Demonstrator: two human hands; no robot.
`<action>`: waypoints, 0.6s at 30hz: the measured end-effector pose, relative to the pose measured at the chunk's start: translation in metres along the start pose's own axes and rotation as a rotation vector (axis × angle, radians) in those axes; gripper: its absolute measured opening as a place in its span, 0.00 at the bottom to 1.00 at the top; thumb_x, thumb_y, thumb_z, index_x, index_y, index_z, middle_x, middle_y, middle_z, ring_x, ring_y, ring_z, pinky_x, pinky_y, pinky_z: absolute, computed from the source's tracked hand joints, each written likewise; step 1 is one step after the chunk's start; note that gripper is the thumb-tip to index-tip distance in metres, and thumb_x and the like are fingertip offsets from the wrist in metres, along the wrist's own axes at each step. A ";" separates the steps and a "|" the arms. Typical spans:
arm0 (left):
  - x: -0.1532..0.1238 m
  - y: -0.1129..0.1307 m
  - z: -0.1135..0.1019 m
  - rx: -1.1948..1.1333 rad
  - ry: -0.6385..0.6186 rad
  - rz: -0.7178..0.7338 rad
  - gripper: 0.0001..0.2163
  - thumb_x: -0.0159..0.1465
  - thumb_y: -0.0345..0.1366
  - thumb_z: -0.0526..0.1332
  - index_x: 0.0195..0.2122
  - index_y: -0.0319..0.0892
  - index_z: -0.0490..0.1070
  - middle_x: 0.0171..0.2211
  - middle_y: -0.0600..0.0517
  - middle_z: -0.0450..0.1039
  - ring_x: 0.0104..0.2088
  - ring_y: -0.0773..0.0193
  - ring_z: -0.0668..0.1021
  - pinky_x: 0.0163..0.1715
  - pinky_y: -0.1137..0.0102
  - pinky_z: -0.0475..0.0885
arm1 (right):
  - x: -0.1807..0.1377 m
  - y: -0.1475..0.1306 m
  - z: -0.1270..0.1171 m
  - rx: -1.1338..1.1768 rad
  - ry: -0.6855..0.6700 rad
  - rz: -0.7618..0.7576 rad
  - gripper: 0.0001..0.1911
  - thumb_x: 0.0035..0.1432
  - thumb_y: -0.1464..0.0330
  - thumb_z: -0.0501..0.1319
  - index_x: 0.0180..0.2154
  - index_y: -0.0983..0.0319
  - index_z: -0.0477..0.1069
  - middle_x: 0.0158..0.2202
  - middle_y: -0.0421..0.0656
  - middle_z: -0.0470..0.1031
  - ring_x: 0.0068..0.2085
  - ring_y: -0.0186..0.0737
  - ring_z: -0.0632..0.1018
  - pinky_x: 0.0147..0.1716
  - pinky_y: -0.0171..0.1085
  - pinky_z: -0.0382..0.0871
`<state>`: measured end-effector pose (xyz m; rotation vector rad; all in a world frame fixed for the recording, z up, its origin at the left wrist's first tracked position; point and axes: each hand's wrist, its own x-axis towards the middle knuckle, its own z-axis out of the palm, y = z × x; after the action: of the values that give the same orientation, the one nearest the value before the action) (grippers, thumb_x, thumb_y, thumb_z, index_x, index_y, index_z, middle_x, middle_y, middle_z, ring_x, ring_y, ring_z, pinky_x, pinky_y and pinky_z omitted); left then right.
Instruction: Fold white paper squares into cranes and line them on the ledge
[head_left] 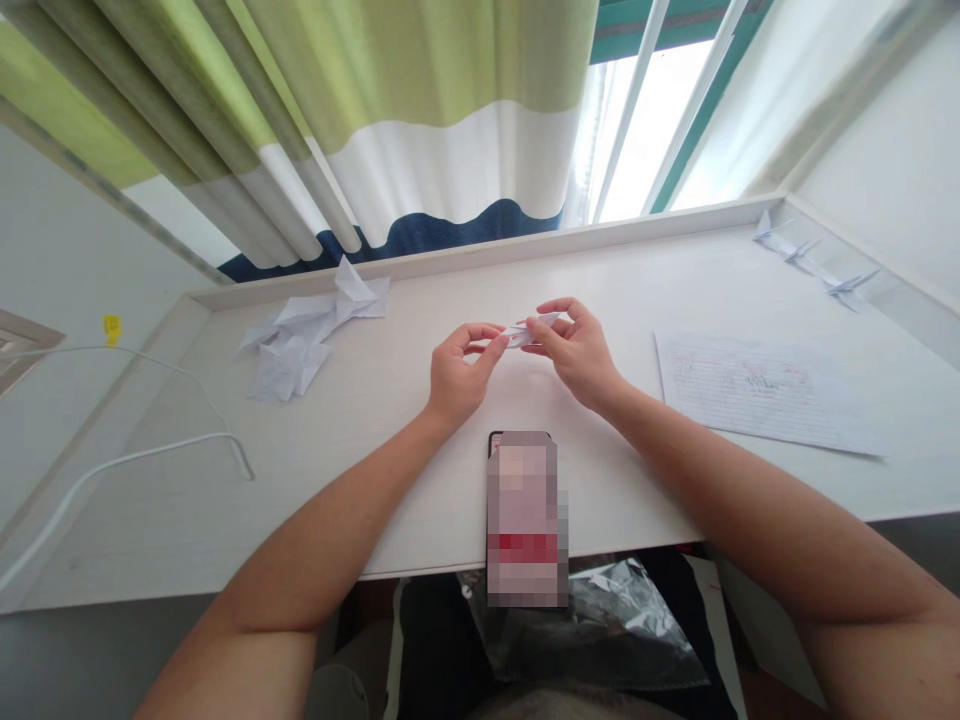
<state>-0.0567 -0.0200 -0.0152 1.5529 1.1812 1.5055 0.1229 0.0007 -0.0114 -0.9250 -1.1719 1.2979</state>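
Both hands hold a small folded piece of white paper [529, 331] just above the white desk [390, 450]. My left hand [459, 370] pinches its left end between thumb and fingers. My right hand [574, 348] grips its right end, fingers curled round it. The paper is long and narrow, partly hidden by my fingers.
A heap of folded white paper [307, 335] lies at the back left. Small folded paper shapes [814, 258] sit along the far right edge. A written sheet [757, 390] lies to the right. A phone [525, 515] lies at the near edge, a white cable [150, 450] to the left.
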 end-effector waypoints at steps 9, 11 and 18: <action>-0.002 0.000 0.000 0.048 0.052 0.087 0.07 0.68 0.40 0.71 0.38 0.45 0.76 0.45 0.48 0.86 0.48 0.59 0.86 0.48 0.64 0.79 | -0.001 -0.003 0.000 -0.013 -0.065 0.012 0.28 0.53 0.46 0.78 0.42 0.54 0.70 0.39 0.40 0.87 0.41 0.44 0.88 0.49 0.51 0.85; -0.003 0.000 0.001 0.026 0.020 0.096 0.06 0.68 0.39 0.71 0.37 0.45 0.76 0.46 0.48 0.86 0.49 0.59 0.86 0.48 0.64 0.79 | -0.001 -0.003 0.000 -0.002 -0.064 -0.016 0.28 0.54 0.47 0.78 0.44 0.53 0.68 0.39 0.38 0.86 0.41 0.43 0.88 0.48 0.50 0.85; 0.002 -0.007 0.001 -0.038 -0.002 -0.051 0.06 0.65 0.37 0.72 0.36 0.44 0.77 0.41 0.50 0.84 0.43 0.62 0.84 0.43 0.67 0.77 | 0.002 0.001 -0.002 -0.026 -0.050 -0.088 0.27 0.54 0.50 0.78 0.44 0.52 0.68 0.34 0.35 0.81 0.36 0.40 0.86 0.42 0.45 0.83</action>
<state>-0.0574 -0.0153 -0.0208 1.4877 1.1754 1.4852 0.1246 0.0025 -0.0126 -0.8541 -1.2574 1.2438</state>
